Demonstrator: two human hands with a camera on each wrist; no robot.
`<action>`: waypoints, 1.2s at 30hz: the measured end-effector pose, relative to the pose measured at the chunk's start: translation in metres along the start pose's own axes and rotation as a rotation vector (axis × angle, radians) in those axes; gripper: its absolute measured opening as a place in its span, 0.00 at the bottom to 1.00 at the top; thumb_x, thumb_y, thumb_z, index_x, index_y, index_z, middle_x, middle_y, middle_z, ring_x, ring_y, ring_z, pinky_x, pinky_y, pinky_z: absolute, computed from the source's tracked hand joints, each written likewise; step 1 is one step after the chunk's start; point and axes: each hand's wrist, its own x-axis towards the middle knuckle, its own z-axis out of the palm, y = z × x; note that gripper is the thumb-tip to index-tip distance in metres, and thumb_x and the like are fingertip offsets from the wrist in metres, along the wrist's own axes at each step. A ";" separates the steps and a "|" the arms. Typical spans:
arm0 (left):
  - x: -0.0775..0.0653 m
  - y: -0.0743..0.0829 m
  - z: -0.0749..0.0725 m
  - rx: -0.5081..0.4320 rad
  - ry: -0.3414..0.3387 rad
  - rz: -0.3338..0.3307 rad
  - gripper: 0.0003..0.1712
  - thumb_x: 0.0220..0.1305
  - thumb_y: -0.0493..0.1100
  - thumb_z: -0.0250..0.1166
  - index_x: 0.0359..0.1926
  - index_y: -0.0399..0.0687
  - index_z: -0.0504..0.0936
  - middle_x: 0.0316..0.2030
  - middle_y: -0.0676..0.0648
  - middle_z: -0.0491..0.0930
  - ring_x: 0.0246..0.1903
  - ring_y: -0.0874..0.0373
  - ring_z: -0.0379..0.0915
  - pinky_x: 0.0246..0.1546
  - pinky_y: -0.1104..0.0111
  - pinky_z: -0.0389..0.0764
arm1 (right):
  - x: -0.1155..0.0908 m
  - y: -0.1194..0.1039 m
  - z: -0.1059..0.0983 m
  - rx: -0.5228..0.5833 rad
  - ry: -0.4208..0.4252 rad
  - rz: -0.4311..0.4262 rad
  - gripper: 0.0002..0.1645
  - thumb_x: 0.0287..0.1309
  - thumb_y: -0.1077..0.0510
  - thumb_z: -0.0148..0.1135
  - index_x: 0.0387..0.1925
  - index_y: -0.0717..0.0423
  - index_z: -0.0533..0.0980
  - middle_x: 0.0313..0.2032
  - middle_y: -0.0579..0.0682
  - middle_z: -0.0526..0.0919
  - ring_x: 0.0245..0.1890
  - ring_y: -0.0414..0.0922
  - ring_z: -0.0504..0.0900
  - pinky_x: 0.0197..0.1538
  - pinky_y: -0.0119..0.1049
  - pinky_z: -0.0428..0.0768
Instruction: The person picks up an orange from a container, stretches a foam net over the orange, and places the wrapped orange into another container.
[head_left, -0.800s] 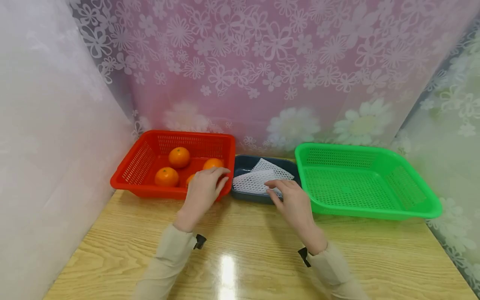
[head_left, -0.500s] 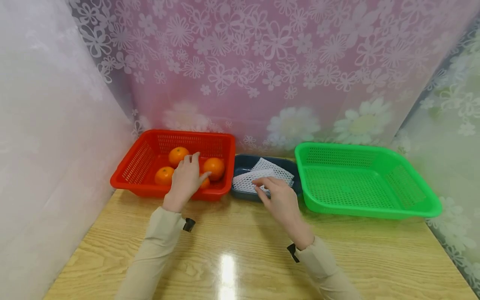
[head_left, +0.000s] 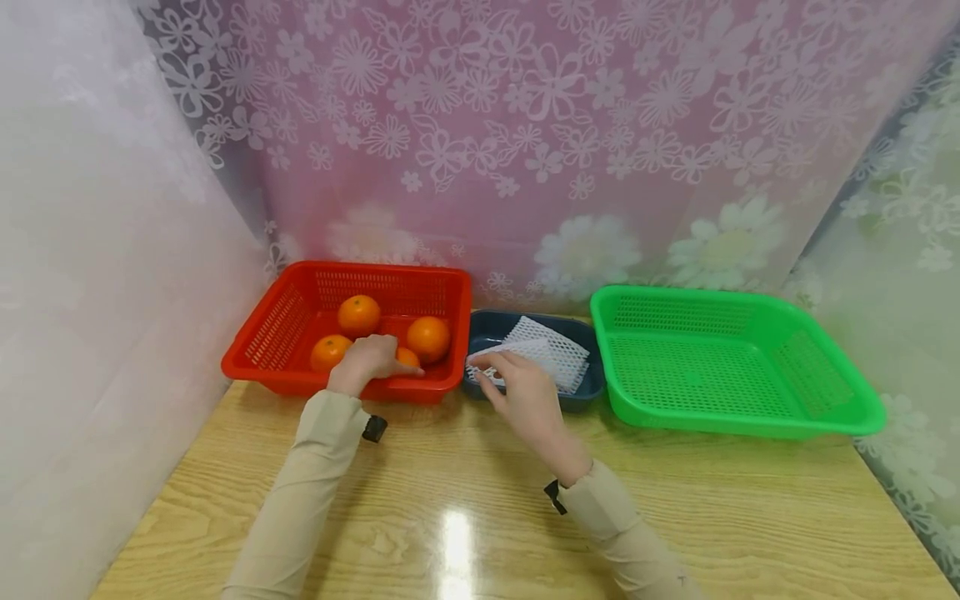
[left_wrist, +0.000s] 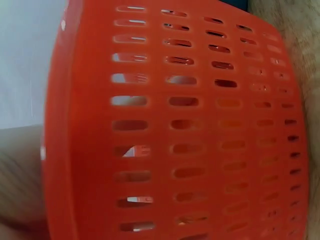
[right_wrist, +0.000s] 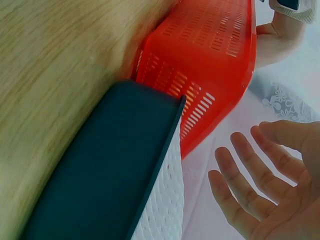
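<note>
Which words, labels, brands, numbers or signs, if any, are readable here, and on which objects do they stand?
No readable text on the red basket, green basket, dark tray, white nets or oranges.
The curtain shows only flowers.
A mark on the right sleeve is too small to read.

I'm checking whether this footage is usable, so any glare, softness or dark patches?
Head view: a white glare streak low on the wooden table; left wrist: the red basket fills most of the frame, slightly soft; right wrist: the blue tray looks dark outside, the right hand brighter.
</note>
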 end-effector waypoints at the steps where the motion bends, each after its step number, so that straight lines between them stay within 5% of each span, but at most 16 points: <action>1: 0.000 -0.001 0.000 0.002 0.007 0.002 0.29 0.60 0.65 0.70 0.29 0.44 0.76 0.22 0.49 0.68 0.28 0.50 0.72 0.34 0.62 0.73 | 0.001 -0.001 0.002 0.010 -0.002 0.002 0.12 0.60 0.61 0.72 0.46 0.51 0.85 0.41 0.46 0.88 0.37 0.45 0.86 0.38 0.38 0.85; 8: -0.011 -0.005 -0.006 -0.063 0.157 0.047 0.38 0.60 0.63 0.70 0.55 0.34 0.78 0.44 0.37 0.83 0.42 0.41 0.80 0.52 0.48 0.76 | 0.003 -0.006 0.010 0.066 -0.029 0.038 0.14 0.61 0.60 0.72 0.49 0.50 0.83 0.43 0.46 0.87 0.37 0.45 0.85 0.38 0.38 0.84; 18: -0.037 0.015 -0.015 -0.300 0.383 0.143 0.41 0.60 0.60 0.72 0.64 0.38 0.71 0.55 0.36 0.79 0.47 0.41 0.78 0.56 0.42 0.73 | 0.010 -0.014 0.017 0.172 -0.019 0.049 0.26 0.62 0.58 0.71 0.60 0.54 0.77 0.47 0.55 0.85 0.43 0.51 0.85 0.43 0.44 0.84; 27: -0.052 0.050 -0.004 -0.519 0.437 0.275 0.43 0.60 0.54 0.74 0.67 0.42 0.63 0.61 0.40 0.70 0.52 0.44 0.75 0.53 0.50 0.82 | 0.014 -0.016 0.016 0.612 -0.063 0.297 0.40 0.64 0.56 0.69 0.73 0.56 0.64 0.64 0.60 0.74 0.53 0.57 0.83 0.55 0.49 0.82; 36: -0.056 0.080 0.015 -0.594 0.511 0.376 0.49 0.63 0.53 0.71 0.77 0.44 0.58 0.68 0.39 0.63 0.59 0.42 0.71 0.57 0.48 0.79 | 0.011 -0.010 0.005 0.877 0.040 0.354 0.41 0.63 0.67 0.67 0.72 0.53 0.59 0.65 0.60 0.69 0.51 0.56 0.82 0.56 0.37 0.82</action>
